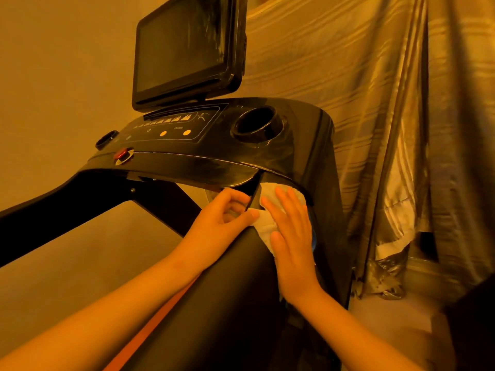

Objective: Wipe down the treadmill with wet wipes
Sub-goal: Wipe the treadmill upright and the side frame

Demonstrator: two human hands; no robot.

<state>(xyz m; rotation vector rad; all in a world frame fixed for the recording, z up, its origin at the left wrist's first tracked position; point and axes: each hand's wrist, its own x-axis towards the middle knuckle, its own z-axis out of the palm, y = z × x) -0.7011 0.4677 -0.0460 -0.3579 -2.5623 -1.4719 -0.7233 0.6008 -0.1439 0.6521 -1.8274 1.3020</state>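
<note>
Wipe (263, 227) spread over the top of the right rail (241, 277) of the treadmill (241, 167), just below the joint with the console. Right hand (292, 236) open, fingers straight, pressing the wipe flat against the rail. Left hand (222, 223) curled at the rail's inner edge, pinching the wipe's near corner between thumb and fingers. Probable step in hand: cleaning the rail top and the seam (254, 188) under the console lip. Hazard one: tearing or bunching of the wipe, caused by dragging with the right hand against the left hand's pinch; release the corner before stroking. Hazard two: liquid squeezed into the seam by heavy palm pressure, with possible seepage toward the electronics; press lightly near the joint. Hazard three: left fingertips caught in the narrow gap beside the seam; keep clear of it. Hazard four: loss of the wipe over the rail's rounded outer side, toward the curtain (375, 103) and the floor; keep the palm centred on the rail. Hazard five, for later passes: accidental contact with the panel (171, 127) buttons or the red stop key (122, 153), just above and to the left; wipe there with a light, flat touch. Pale streaks visible on the screen (182, 49); expect more from an over-wet wipe.
</note>
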